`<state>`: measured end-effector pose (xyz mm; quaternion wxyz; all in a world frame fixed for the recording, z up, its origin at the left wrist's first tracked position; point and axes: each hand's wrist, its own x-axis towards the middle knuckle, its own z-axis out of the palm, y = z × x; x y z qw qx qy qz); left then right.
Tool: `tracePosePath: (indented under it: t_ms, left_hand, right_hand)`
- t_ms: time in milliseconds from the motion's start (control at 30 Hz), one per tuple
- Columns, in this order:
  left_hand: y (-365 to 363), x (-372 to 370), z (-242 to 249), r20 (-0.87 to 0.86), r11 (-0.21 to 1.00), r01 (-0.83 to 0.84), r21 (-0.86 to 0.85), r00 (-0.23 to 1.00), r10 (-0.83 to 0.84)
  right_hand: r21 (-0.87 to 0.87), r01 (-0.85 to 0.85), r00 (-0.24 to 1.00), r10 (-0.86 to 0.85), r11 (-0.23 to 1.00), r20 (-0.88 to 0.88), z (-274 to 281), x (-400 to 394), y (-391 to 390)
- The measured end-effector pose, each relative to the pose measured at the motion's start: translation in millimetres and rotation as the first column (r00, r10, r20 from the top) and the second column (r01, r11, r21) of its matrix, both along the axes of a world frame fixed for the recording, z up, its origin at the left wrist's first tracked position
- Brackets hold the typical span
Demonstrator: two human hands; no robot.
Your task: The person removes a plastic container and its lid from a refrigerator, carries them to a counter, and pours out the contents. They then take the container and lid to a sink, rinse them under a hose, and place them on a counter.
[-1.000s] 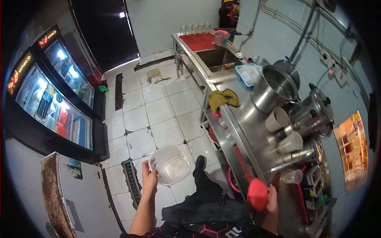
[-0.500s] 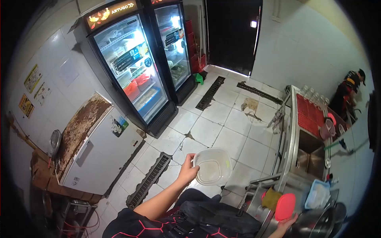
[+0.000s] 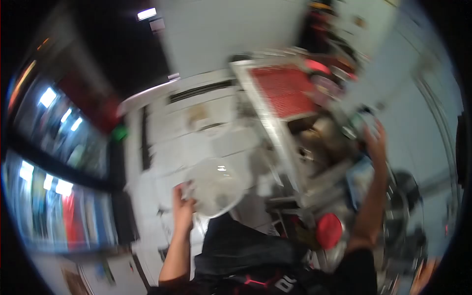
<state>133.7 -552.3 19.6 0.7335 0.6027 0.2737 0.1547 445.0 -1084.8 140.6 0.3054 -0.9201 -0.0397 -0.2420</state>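
Observation:
My left hand [image 3: 184, 204] grips the rim of a clear plastic food container [image 3: 216, 189], held over the tiled floor with its opening up. My right arm stretches over the counter on the right. The right hand [image 3: 375, 140] is close to the wall behind the sink basin [image 3: 305, 162], beside a blurred dark tap-like fitting [image 3: 365, 109]. Its fingers are smeared by motion, so contact with the fitting cannot be made out. A red lid [image 3: 329, 231] lies near my right forearm, apart from both hands.
A red perforated mat [image 3: 282, 88] covers the steel draining surface beyond the basin. Near my right forearm sits a blue basket [image 3: 355, 189]. Another person [image 3: 317, 27] is at the far end. Lit glass-door fridges [image 3: 64, 196] stand on the left; a drain grate [image 3: 201, 91] crosses the floor.
The view has swung right toward the sink. My right hand has left the red lid and reached forward to the wall behind the basin. My left hand still holds the container.

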Motion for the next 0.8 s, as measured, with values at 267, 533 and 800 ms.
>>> tracePosePath:
  t_ms: [267, 533, 800]
  left_hand:
    - [4.2, 242.0, 41.9, 0.129, 0.859, 0.508, -0.066, 0.858, -0.498]
    - [-127.1, 419.1, 20.4, 0.098, 0.535, 0.82, 0.203, 0.527, -0.844]
    - [-289.8, 500.5, -80.3, -0.187, 0.311, 0.789, 0.53, 0.466, -0.865]
  right_hand:
    - [-0.686, 0.391, 0.683, -0.693, 0.613, -0.231, 52.5, 135.2, 58.9]
    - [-0.814, 0.364, 0.753, -0.658, 0.453, -0.029, -5.9, 177.8, 49.9]
    - [-0.659, 0.512, 0.623, -0.766, 0.551, -0.156, -19.1, 197.3, 52.7]
